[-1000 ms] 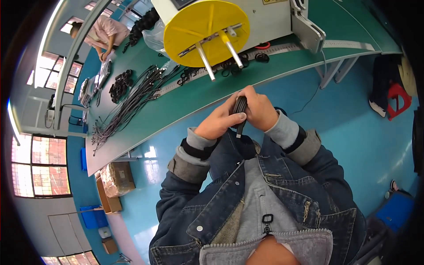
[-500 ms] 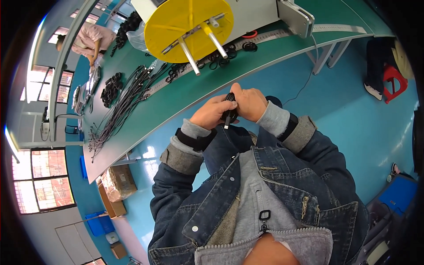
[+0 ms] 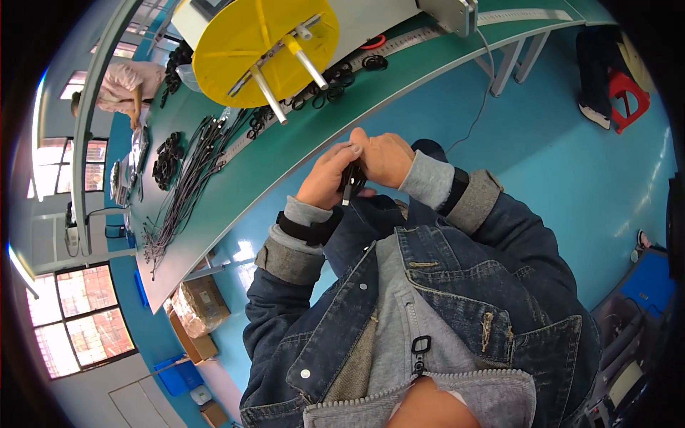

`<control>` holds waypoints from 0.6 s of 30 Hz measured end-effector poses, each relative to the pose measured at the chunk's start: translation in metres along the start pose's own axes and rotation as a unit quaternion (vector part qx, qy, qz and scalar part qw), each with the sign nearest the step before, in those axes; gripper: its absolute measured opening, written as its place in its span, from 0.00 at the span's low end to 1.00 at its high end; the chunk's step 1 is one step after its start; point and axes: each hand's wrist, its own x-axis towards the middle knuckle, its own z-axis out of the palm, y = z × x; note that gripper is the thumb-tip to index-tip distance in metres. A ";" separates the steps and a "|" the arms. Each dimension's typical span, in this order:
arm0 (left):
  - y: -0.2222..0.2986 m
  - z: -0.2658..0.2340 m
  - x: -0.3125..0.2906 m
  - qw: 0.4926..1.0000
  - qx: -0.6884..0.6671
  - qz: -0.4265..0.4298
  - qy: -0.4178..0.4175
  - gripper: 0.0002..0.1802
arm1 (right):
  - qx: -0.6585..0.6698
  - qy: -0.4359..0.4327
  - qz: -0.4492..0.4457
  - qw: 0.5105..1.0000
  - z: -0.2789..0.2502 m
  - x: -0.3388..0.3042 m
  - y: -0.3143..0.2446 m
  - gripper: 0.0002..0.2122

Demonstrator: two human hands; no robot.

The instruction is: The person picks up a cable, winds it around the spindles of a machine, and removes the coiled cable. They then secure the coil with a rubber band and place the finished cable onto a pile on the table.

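My left hand (image 3: pixel 327 177) is closed around a small coiled black cable (image 3: pixel 352 177), whose light-coloured plug end points down toward me. Against the coil's upper right side presses my right hand (image 3: pixel 387 161), fingers curled and thumb meeting the left thumb. Most of the coil is hidden behind the fingers. Both hands are just off the near edge of the green table (image 3: pixel 285 146), above my lap. Across the left part of that table lies a spread of long dark cables (image 3: pixel 187 187) with light-coloured ends.
A machine with a yellow disc (image 3: pixel 250 50) and metal pegs stands on the table. Beside it lie a metal ruler (image 3: pixel 407 41), coiled cables (image 3: pixel 374 63) and a black pile (image 3: pixel 168 160). Another person (image 3: pixel 127 87) works at far left. A red stool (image 3: pixel 628 103) stands right.
The surroundings have shifted a little leftward in the picture as my head moved. My hands still hold the coiled cable together, and the right fingers now cover more of its top.
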 end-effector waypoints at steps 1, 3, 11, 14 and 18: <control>0.001 -0.002 0.001 1.000 0.003 -0.003 -0.003 0.22 | 0.000 0.002 0.004 1.000 0.000 0.000 0.000 0.10; 0.005 -0.017 0.002 0.992 0.075 -0.060 -0.088 0.23 | -0.021 -0.038 -0.002 0.999 -0.001 0.000 -0.001 0.10; -0.017 -0.034 0.014 0.967 0.117 -0.044 -0.222 0.20 | 0.003 -0.112 -0.046 0.993 -0.010 0.005 0.009 0.08; -0.011 -0.034 0.013 0.962 0.137 -0.033 -0.235 0.19 | 0.138 -0.108 -0.014 0.984 -0.003 0.000 0.013 0.08; -0.001 -0.032 0.008 0.950 0.238 -0.086 -0.185 0.16 | 0.290 -0.084 0.047 0.952 0.007 -0.007 0.014 0.07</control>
